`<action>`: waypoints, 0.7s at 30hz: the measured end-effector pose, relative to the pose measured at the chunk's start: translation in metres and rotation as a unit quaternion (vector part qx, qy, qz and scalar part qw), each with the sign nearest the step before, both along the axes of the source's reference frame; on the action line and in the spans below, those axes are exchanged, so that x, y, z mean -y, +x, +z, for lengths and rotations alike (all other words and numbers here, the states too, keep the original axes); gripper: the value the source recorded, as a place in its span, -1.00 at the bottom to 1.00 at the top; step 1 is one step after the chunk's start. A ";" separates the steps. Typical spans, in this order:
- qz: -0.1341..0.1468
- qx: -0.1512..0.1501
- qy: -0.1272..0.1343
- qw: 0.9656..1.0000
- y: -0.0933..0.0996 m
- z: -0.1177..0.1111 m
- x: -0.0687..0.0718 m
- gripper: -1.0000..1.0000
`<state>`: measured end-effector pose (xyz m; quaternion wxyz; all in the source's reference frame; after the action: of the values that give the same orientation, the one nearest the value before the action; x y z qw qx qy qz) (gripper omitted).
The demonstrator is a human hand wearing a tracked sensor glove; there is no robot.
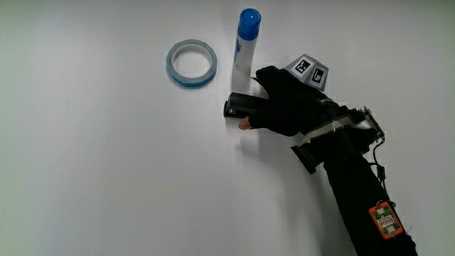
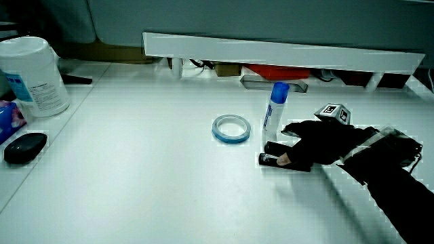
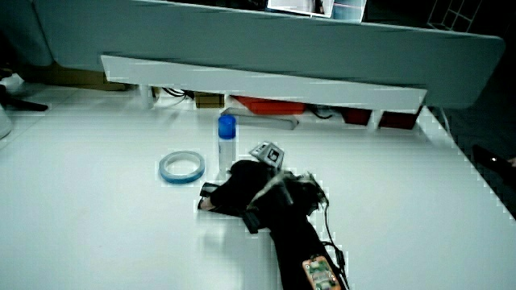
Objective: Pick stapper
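A small black stapler [image 1: 239,107] lies on the white table, just nearer to the person than the blue-capped tube [image 1: 245,39]. The gloved hand [image 1: 284,103] rests over it, fingers curled around its body, a bare fingertip [image 1: 244,125] showing beneath. Only the stapler's end sticks out of the grasp. In both side views the stapler [image 2: 270,154] [image 3: 208,193] sits on the table under the hand [image 2: 319,142] [image 3: 242,189]. The patterned cube [image 1: 309,71] rides on the hand's back.
A blue tape ring [image 1: 191,62] lies beside the tube. A white wipes canister [image 2: 34,74] and a black mouse-like object [image 2: 25,147] sit at the table's edge. The low partition [image 2: 271,51] has a shelf with red and white items under it.
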<state>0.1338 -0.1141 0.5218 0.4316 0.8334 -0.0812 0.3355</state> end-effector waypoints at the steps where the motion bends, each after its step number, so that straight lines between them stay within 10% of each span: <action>1: 0.002 -0.003 0.008 1.000 0.000 0.000 0.000 0.09; 21: 0.007 -0.006 0.072 0.997 -0.005 -0.007 -0.001 1.00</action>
<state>0.1292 -0.1129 0.5151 0.3682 0.8649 -0.0969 0.3271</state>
